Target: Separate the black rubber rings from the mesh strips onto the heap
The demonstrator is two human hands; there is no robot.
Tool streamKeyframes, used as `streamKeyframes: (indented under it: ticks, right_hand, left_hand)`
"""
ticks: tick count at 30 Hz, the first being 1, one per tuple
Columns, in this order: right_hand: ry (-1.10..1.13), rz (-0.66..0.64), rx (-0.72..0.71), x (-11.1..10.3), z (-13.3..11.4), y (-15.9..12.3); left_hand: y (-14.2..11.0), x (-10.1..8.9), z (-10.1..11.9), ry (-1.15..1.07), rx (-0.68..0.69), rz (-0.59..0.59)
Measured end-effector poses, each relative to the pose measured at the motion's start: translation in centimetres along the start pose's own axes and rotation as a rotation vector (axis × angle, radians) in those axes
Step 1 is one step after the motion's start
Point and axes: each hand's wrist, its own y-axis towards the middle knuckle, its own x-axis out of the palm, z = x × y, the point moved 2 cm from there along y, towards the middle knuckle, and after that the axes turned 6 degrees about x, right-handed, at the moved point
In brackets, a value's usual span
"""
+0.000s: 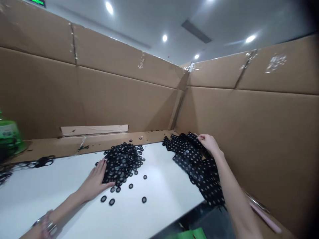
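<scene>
My left hand (96,181) lies flat on the white table (159,196), its fingers pressed against the side of a heap of small black rubber rings (122,162). Several loose rings (112,201) lie just below that hand. My right hand (208,143) pinches the far edge of a black perforated rubber sheet (194,166), which lies in folds across the table's right side. Its punched holes show pale dots.
Tall cardboard walls (99,89) surround the table on the far and right sides. A green bottle (8,136) stands at the far left beside a strip of black punched web (42,162). A pink-handled tool (265,217) lies at lower right.
</scene>
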Motion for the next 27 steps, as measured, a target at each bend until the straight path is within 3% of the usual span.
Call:
streamKeyframes:
  ticks: [3, 5, 7, 9, 11, 13, 16, 19, 24, 27]
  right_hand:
    - [-0.136, -0.064, 0.148, -0.1, 4.7, 0.9]
    - [-0.208, -0.11, 0.214, 0.4, 6.6, 2.1]
    - [-0.264, -0.151, 0.256, 1.2, 7.5, 3.5]
    - [-0.307, -0.184, 0.283, 2.4, 7.8, 4.8]
    - [-0.342, -0.206, 0.304, 3.8, 7.8, 5.8]
    - [-0.367, -0.22, 0.316, 5.1, 7.8, 6.3]
    - [-0.387, -0.233, 0.316, 6.6, 7.8, 6.6]
    - [-0.394, -0.22, 0.329, 7.6, 7.7, 6.8]
    - [-0.386, -0.199, 0.384, 8.3, 7.6, 6.5]
    - [-0.367, -0.176, 0.384, 7.2, 7.3, 6.1]
  left_hand:
    - [-0.5, -1.4, 1.8, 0.024, 0.009, 0.113]
    - [-1.8, -2.9, 4.4, -0.018, 0.1, 0.15]
    - [-3.1, -4.3, 8.1, -0.139, 0.328, -0.002]
    - [-3.9, -5.4, 11.8, -0.3, 0.692, -0.281]
    - [-3.4, -6.1, 13.8, -0.391, 0.846, -0.452]
    - [-1.6, -6.3, 13.9, -0.371, 0.803, -0.475]
    - [1.7, -5.4, 11.7, -0.229, 0.674, -0.374]
    - [3.5, -4.5, 9.7, -0.137, 0.647, -0.316]
    - [3.0, -4.9, 9.8, -0.106, 0.622, -0.246]
    - [1.9, -6.3, 9.6, -0.087, 0.579, -0.155]
